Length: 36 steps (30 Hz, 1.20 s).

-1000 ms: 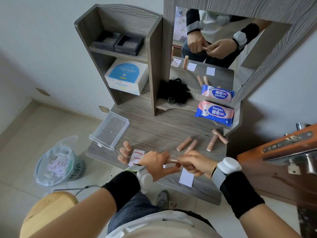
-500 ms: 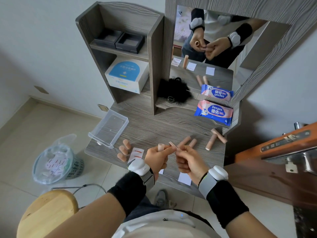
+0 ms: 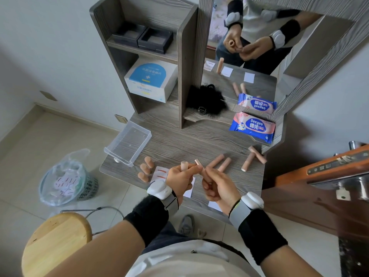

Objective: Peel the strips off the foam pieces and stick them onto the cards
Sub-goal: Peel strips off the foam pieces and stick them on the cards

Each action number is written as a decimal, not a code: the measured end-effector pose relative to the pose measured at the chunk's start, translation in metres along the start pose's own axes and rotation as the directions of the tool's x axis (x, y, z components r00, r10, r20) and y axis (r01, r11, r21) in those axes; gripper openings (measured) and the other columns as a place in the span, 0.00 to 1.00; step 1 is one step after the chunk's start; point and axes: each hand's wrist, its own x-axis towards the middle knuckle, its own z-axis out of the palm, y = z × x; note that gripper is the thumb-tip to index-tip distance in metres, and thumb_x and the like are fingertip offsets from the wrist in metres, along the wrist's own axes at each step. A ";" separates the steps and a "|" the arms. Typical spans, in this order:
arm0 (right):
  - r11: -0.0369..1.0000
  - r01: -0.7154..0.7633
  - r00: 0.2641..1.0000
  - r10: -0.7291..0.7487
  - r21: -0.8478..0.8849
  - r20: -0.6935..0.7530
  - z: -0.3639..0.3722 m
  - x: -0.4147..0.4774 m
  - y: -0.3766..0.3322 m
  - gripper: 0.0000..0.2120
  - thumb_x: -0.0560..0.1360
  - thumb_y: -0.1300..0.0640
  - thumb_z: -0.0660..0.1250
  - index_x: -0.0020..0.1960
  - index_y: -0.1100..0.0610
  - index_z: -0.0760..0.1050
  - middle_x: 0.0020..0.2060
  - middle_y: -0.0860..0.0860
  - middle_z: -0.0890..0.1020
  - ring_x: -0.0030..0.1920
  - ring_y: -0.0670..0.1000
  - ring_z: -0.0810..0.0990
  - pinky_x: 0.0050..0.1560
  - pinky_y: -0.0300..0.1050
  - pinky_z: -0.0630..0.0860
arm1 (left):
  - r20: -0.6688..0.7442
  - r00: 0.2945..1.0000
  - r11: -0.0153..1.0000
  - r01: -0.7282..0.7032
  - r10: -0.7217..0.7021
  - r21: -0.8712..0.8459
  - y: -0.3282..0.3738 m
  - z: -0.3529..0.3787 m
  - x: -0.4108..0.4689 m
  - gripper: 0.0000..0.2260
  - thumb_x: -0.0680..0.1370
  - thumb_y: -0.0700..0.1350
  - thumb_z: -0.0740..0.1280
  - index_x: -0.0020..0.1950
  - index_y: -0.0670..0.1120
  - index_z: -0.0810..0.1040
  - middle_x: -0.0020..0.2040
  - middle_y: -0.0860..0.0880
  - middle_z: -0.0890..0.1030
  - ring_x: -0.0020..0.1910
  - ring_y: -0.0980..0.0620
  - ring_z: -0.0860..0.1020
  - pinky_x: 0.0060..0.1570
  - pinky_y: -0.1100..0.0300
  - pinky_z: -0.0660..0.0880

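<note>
My left hand (image 3: 179, 177) grips a peach foam piece (image 3: 184, 166) upright above the grey table (image 3: 189, 144). My right hand (image 3: 216, 184) pinches a thin strip (image 3: 199, 163) that runs up toward the foam piece. A white card with red strips (image 3: 158, 173) lies left of my left hand, beside three short foam pieces (image 3: 145, 168). Another white card (image 3: 189, 189) shows partly under my left hand, and a third card (image 3: 213, 205) under my right wrist. Several longer foam pieces (image 3: 220, 162) lie on the table to the right.
A clear plastic box (image 3: 127, 144) overhangs the table's left edge. A blue wipes pack (image 3: 253, 127) lies below the mirror (image 3: 249, 47). A bin (image 3: 65, 176) with card scraps and a wooden stool (image 3: 56, 242) stand on the floor at left. A wooden door (image 3: 329, 172) is at right.
Both hands have risen from the table's front edge. The foam piece has turned from lying sideways to upright in my left hand, and my right hand has drawn a strip away from it.
</note>
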 end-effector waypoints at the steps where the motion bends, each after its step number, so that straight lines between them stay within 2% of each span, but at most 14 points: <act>1: 1.000 0.011 1.000 -0.011 -0.005 0.001 -0.001 0.000 0.000 0.11 0.80 0.50 0.65 0.44 0.57 0.73 0.28 0.53 0.72 0.23 0.47 0.61 0.21 0.35 0.57 | -0.003 1.000 1.000 0.000 0.000 -0.002 0.000 0.000 0.000 0.06 0.71 0.44 0.77 0.39 0.44 0.83 0.24 0.55 0.64 0.23 0.57 0.61 0.21 0.66 0.60; 4: 1.000 0.024 1.000 -0.024 0.004 0.017 -0.002 0.001 0.000 0.10 0.80 0.53 0.66 0.48 0.60 0.74 0.29 0.53 0.72 0.23 0.47 0.61 0.20 0.35 0.58 | 0.002 1.000 1.000 -0.010 0.010 0.002 -0.001 -0.001 0.001 0.06 0.71 0.44 0.77 0.39 0.44 0.82 0.25 0.54 0.63 0.23 0.57 0.61 0.22 0.66 0.60; 9: 1.000 0.001 1.000 0.000 -0.017 0.026 -0.002 0.002 0.001 0.19 0.82 0.48 0.59 0.50 0.64 0.75 0.27 0.54 0.72 0.21 0.47 0.61 0.20 0.34 0.55 | -0.003 1.000 1.000 -0.013 0.013 0.007 -0.002 -0.003 0.002 0.05 0.71 0.43 0.77 0.39 0.43 0.83 0.24 0.54 0.65 0.23 0.56 0.61 0.22 0.66 0.60; 12: 0.999 0.018 1.000 -0.018 -0.030 0.024 -0.001 0.002 0.002 0.16 0.78 0.50 0.67 0.52 0.64 0.75 0.30 0.55 0.73 0.22 0.47 0.62 0.21 0.35 0.56 | -0.004 1.000 1.000 -0.015 0.015 -0.004 -0.004 -0.005 0.003 0.07 0.71 0.42 0.77 0.33 0.48 0.83 0.25 0.54 0.66 0.23 0.56 0.60 0.22 0.65 0.59; 14: 0.998 0.042 0.999 -0.041 -0.046 0.015 0.000 0.002 0.002 0.12 0.75 0.53 0.71 0.49 0.61 0.73 0.31 0.56 0.72 0.23 0.48 0.62 0.22 0.35 0.56 | -0.010 1.000 1.000 -0.011 0.010 -0.003 -0.005 -0.006 0.004 0.08 0.71 0.43 0.77 0.32 0.48 0.83 0.25 0.53 0.63 0.24 0.55 0.60 0.22 0.65 0.59; 16: 0.998 0.050 0.999 -0.049 -0.046 0.012 0.000 0.002 0.003 0.08 0.77 0.55 0.69 0.48 0.60 0.73 0.31 0.55 0.72 0.23 0.47 0.62 0.22 0.35 0.55 | -0.006 1.000 1.000 -0.009 0.009 -0.005 -0.007 -0.008 0.005 0.07 0.70 0.44 0.77 0.34 0.47 0.83 0.25 0.53 0.64 0.24 0.55 0.60 0.22 0.65 0.60; 20: 0.997 0.028 1.000 -0.027 -0.067 0.013 0.001 0.002 0.005 0.12 0.81 0.54 0.63 0.49 0.63 0.75 0.30 0.55 0.74 0.22 0.47 0.62 0.22 0.35 0.55 | 0.006 1.000 1.000 -0.016 0.016 0.001 -0.011 -0.012 0.005 0.08 0.71 0.43 0.76 0.33 0.48 0.83 0.23 0.55 0.69 0.23 0.57 0.61 0.22 0.66 0.60; 23: 0.987 0.053 0.998 -0.056 -0.149 -0.012 0.005 0.003 0.009 0.10 0.79 0.54 0.66 0.48 0.61 0.74 0.30 0.56 0.74 0.22 0.48 0.61 0.23 0.35 0.55 | -0.013 1.000 1.000 0.009 -0.009 -0.004 -0.016 -0.015 0.004 0.07 0.71 0.43 0.77 0.36 0.44 0.82 0.25 0.53 0.65 0.24 0.55 0.59 0.22 0.65 0.59; 26: 0.970 0.091 0.994 -0.102 -0.225 -0.038 0.006 0.004 0.015 0.07 0.78 0.56 0.68 0.50 0.59 0.74 0.28 0.54 0.73 0.22 0.48 0.61 0.24 0.38 0.54 | -0.028 0.999 1.000 0.025 -0.025 -0.003 -0.025 -0.021 0.004 0.09 0.69 0.46 0.78 0.41 0.42 0.82 0.26 0.52 0.62 0.24 0.55 0.60 0.22 0.64 0.60; 27: 0.969 0.096 0.993 -0.111 -0.228 -0.050 0.005 0.005 0.018 0.06 0.78 0.56 0.68 0.50 0.59 0.74 0.27 0.53 0.72 0.22 0.48 0.61 0.24 0.38 0.54 | -0.033 0.999 0.999 0.030 -0.029 0.011 -0.027 -0.023 0.004 0.10 0.68 0.47 0.79 0.40 0.43 0.82 0.26 0.52 0.63 0.23 0.55 0.60 0.22 0.64 0.60; 29: 0.965 0.096 0.987 -0.124 -0.245 -0.101 0.002 0.007 0.022 0.04 0.79 0.58 0.67 0.47 0.59 0.75 0.27 0.53 0.72 0.22 0.47 0.62 0.23 0.37 0.55 | -0.059 0.998 0.998 0.035 -0.032 0.058 -0.033 -0.031 0.005 0.08 0.66 0.50 0.79 0.32 0.49 0.82 0.25 0.53 0.64 0.23 0.55 0.62 0.22 0.64 0.61; 32: 0.894 0.098 0.968 -0.188 -0.436 -0.168 -0.003 0.012 0.029 0.07 0.78 0.59 0.67 0.43 0.61 0.76 0.25 0.51 0.72 0.23 0.46 0.65 0.23 0.37 0.62 | -0.166 0.986 0.986 0.049 -0.022 0.161 -0.046 -0.052 0.012 0.13 0.68 0.48 0.78 0.25 0.50 0.78 0.23 0.55 0.67 0.21 0.54 0.63 0.23 0.64 0.62; 34: 0.767 0.096 0.956 -0.250 -0.634 -0.157 -0.005 0.018 0.035 0.10 0.76 0.57 0.69 0.40 0.63 0.77 0.26 0.49 0.72 0.26 0.46 0.67 0.28 0.37 0.64 | -0.226 0.974 0.961 0.071 -0.008 0.269 -0.057 -0.066 0.016 0.13 0.69 0.47 0.76 0.27 0.50 0.78 0.22 0.56 0.66 0.20 0.55 0.63 0.24 0.64 0.62; 36: 0.645 0.092 0.957 -0.269 -0.759 -0.112 -0.003 0.023 0.037 0.11 0.74 0.55 0.70 0.39 0.62 0.78 0.25 0.45 0.71 0.26 0.43 0.66 0.28 0.34 0.64 | -0.246 0.969 0.918 0.076 0.025 0.390 -0.066 -0.076 0.022 0.16 0.70 0.46 0.75 0.25 0.50 0.73 0.21 0.58 0.65 0.20 0.57 0.62 0.26 0.62 0.63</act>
